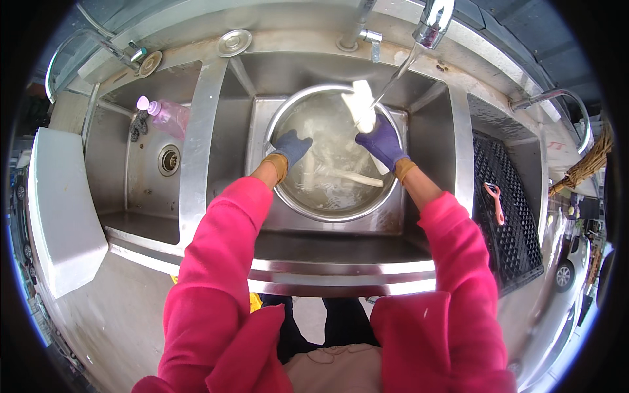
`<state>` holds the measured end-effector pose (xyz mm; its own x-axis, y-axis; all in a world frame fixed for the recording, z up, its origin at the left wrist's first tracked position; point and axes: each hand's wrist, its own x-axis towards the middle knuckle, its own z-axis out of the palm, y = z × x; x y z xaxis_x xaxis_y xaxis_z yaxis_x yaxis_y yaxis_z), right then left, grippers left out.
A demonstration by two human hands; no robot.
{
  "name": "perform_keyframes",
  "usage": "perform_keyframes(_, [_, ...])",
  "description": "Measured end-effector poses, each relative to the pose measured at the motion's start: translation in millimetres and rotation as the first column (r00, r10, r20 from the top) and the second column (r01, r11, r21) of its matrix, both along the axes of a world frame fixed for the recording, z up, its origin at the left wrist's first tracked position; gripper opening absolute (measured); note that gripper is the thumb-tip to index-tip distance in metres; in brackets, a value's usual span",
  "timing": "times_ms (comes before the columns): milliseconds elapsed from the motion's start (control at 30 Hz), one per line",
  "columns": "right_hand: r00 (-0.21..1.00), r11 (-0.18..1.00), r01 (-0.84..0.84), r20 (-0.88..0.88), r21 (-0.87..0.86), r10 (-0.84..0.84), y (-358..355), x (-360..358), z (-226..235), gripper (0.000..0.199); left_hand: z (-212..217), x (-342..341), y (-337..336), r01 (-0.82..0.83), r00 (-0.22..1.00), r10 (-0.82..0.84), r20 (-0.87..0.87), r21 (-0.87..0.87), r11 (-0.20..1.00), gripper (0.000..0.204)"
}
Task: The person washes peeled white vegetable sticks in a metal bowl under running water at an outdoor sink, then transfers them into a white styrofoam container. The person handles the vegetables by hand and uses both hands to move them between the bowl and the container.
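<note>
A large round steel bowl stands in the middle sink basin, with water and pale white peeled vegetable pieces in it. My right hand, in a purple glove, holds a white vegetable piece up under the stream of water running from the tap. My left hand, in a blue glove, rests on the bowl's left inner rim. Both arms wear bright pink sleeves.
The left basin has a drain and a pink bottle lying in it. A black crate with an orange peeler on it fills the right basin. A white board leans at the far left. A straw broom stands at the right.
</note>
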<state>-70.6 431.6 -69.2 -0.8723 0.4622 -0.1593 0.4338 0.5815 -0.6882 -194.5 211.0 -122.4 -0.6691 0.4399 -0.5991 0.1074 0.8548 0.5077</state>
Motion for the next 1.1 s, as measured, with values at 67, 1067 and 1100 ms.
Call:
perform_keyframes(67, [0.997, 0.989, 0.036, -0.064, -0.146, -0.046, 3.5, 13.5, 8.2, 0.052, -10.8, -0.2, 9.3, -0.058, 0.998, 0.058, 0.003, 0.012, 0.998, 0.084])
perform_keyframes(1067, [0.996, 0.566, -0.056, -0.087, -0.823, -0.028, -32.5, 28.2, -0.2, 0.051, 49.0, 50.4, 46.1, -0.458, 0.839, 0.023, 0.544, 0.682, 0.570, 0.046])
perform_keyframes(1100, [0.993, 0.592, -0.082, -0.119, -0.802, -0.024, -31.2, 35.9, 14.7, 0.049, 61.7, 56.5, 47.5, -0.491, 0.822, 0.033, 0.569, 0.677, 0.548, 0.044])
